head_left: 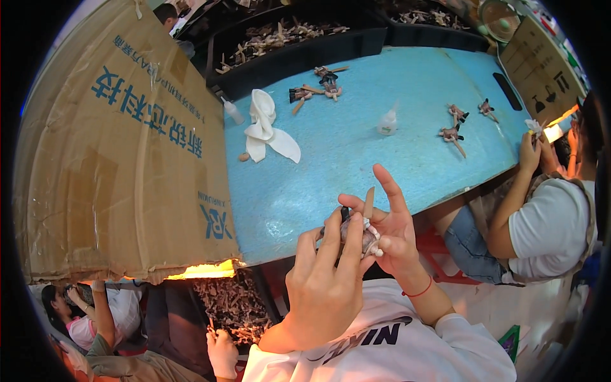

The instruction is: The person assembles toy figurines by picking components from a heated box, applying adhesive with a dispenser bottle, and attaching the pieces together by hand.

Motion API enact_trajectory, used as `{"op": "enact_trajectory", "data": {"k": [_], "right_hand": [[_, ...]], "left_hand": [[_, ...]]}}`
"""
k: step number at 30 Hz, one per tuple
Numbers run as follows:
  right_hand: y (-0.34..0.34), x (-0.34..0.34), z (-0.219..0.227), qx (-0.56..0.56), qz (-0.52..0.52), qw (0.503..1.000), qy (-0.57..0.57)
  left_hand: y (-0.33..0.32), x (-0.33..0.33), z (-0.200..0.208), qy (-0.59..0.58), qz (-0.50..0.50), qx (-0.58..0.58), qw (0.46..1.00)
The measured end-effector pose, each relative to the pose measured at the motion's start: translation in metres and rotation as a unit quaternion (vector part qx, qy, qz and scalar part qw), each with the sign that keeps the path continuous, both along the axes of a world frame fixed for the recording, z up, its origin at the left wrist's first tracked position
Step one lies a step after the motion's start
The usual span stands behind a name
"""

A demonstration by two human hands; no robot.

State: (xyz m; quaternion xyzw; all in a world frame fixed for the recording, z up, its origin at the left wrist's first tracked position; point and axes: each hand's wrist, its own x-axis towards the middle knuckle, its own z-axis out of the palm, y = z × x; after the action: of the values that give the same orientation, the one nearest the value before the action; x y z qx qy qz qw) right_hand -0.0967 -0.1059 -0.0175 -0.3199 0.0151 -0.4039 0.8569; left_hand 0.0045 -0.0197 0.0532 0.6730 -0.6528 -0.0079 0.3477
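left hand (328, 277) + right hand (400, 239): fingers gripping small brown-and-black figurine (354, 234) near blue bench (318, 197), likely steadying it | translucent white bottle (387, 123) standing at its 12 o'clock, probably for easy reach

Blue tabletop (337, 153) bright, whitish glare at its lower left. Orange-yellow glow (207, 270) under cardboard box (121, 172), lower left; another at right rim. Black bin (356, 46) up top dim. Left hand (324, 283), right hand (398, 232) reasonably crisp from here. Fisheye rim black, box edges bowed.
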Motion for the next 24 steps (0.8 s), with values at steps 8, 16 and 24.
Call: {"op": "enact_trajectory", "data": {"k": [8, 16, 24], "right_hand": [[-0.003, -0.005, 0.003, -0.100, -0.032, 0.994, 0.002], [-0.012, -0.005, 0.010, -0.212, -0.034, 0.977, -0.004], [-0.013, -0.021, 0.022, -0.162, -0.020, 0.985, 0.046]], "left_hand": [[-0.001, 0.013, -0.006, 0.129, -0.091, -0.028, 0.987], [-0.001, 0.014, -0.005, 0.168, -0.080, -0.048, 0.981], [-0.011, 0.006, -0.007, 0.188, -0.081, -0.039, 0.978]]}}
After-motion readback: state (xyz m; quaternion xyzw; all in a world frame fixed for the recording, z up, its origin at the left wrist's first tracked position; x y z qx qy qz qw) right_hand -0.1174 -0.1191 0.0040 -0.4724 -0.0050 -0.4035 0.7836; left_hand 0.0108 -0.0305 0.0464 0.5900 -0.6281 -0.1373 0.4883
